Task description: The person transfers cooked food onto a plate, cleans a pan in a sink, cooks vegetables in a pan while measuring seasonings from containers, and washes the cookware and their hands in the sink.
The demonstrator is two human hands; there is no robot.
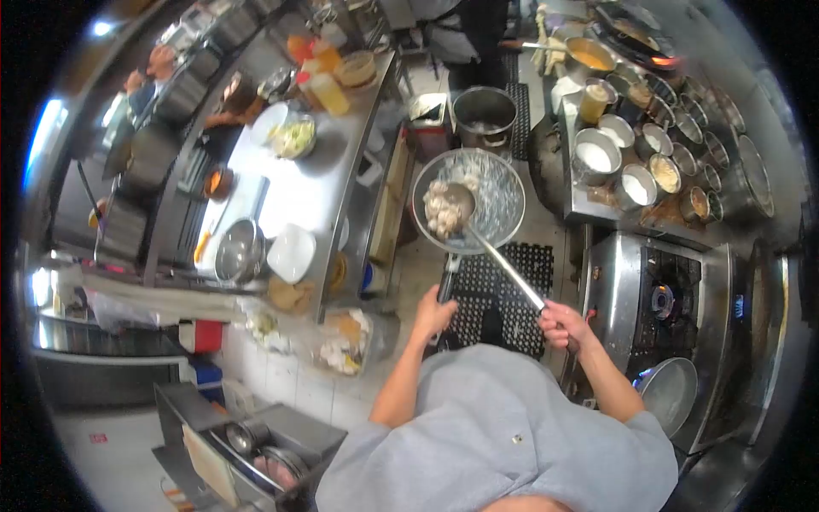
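Observation:
My left hand is closed around the dark handle of a frying pan, held out in front of me above the floor. A whitish, creamy film coats the inside of the pan. My right hand grips the long metal handle of a ladle. The ladle's bowl lies in the left half of the pan, against a heap of pale, lumpy food. What the food is, I cannot make out. Just beyond the pan a deep metal pot stands low down.
To the right is a stove with a lit burner and a wide pan. Several metal containers of white and yellow ingredients crowd the counter behind it. On the left, a steel worktable holds bowls and squeeze bottles. A perforated black mat covers the floor.

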